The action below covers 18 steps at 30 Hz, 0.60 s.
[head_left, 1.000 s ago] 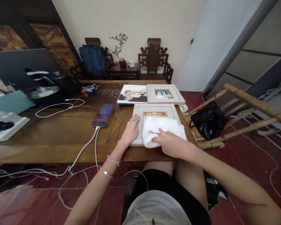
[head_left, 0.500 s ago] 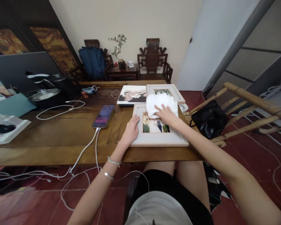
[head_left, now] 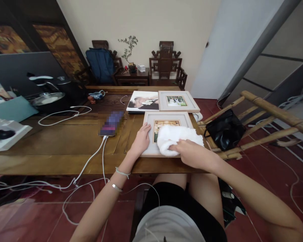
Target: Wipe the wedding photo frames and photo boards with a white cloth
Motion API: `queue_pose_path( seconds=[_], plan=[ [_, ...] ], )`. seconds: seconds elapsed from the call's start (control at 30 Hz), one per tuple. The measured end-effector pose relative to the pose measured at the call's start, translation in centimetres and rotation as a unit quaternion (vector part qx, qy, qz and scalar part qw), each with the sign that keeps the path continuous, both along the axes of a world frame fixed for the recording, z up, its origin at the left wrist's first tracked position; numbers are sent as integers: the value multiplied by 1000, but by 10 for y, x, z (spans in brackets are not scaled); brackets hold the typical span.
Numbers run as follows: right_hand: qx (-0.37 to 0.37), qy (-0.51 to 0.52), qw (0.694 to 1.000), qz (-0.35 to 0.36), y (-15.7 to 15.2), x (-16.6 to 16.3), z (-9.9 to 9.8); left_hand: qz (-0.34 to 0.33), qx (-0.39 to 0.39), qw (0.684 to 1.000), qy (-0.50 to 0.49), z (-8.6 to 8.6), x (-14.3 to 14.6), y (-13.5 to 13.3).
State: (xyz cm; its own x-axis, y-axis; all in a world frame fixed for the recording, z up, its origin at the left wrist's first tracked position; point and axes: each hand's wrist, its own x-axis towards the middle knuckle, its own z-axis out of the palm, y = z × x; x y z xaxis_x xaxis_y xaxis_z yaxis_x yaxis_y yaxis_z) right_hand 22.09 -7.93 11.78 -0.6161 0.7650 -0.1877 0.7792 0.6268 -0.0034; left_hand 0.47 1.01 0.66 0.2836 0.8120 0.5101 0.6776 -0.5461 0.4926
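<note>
A light wooden picture frame (head_left: pixel 151 117) with a wide pale mat lies flat near the table's front edge. My left hand (head_left: pixel 141 137) holds its left side, fingers curled over the border. A folded white towel (head_left: pixel 178 132) covers the lower right of the frame and part of the photo inside. My right hand (head_left: pixel 194 153) is closed on the towel's near edge; some of its fingers are hidden in the fabric. Just behind lie a second picture frame (head_left: pixel 190 101) and a white-edged photo album or print (head_left: pixel 142 101), side by side.
On the wooden table (head_left: pixel 65 141), a phone (head_left: pixel 111 123) with white cables lies left of the frame. Farther left are a glass-lidded pot (head_left: pixel 49 101) and a white holder (head_left: pixel 10 137). To the right, a bamboo chair (head_left: pixel 275 111) bears a black bag (head_left: pixel 226 129).
My right hand has drawn the towel down toward me, from the frame's top to its lower right. The rear frame's photo is now uncovered. My left hand stays in place.
</note>
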Motion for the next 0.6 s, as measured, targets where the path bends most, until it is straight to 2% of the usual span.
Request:
queue_pose_path(
  seconds=[0.2,0.33,0.47,0.6],
  plan=[
    [127,-13,990,-55,72,4,-29,0,-11,1000,3,0,0,1],
    [218,-10,976,-20,119,-13,-32,1,-6,1000,2,0,0,1],
    [218,-9,974,57,143,-41,-39,3,-8,1000,6,1,-2,2],
    [202,-14,978,50,144,-43,-45,0,-9,1000,-3,1,-2,2]
  ],
)
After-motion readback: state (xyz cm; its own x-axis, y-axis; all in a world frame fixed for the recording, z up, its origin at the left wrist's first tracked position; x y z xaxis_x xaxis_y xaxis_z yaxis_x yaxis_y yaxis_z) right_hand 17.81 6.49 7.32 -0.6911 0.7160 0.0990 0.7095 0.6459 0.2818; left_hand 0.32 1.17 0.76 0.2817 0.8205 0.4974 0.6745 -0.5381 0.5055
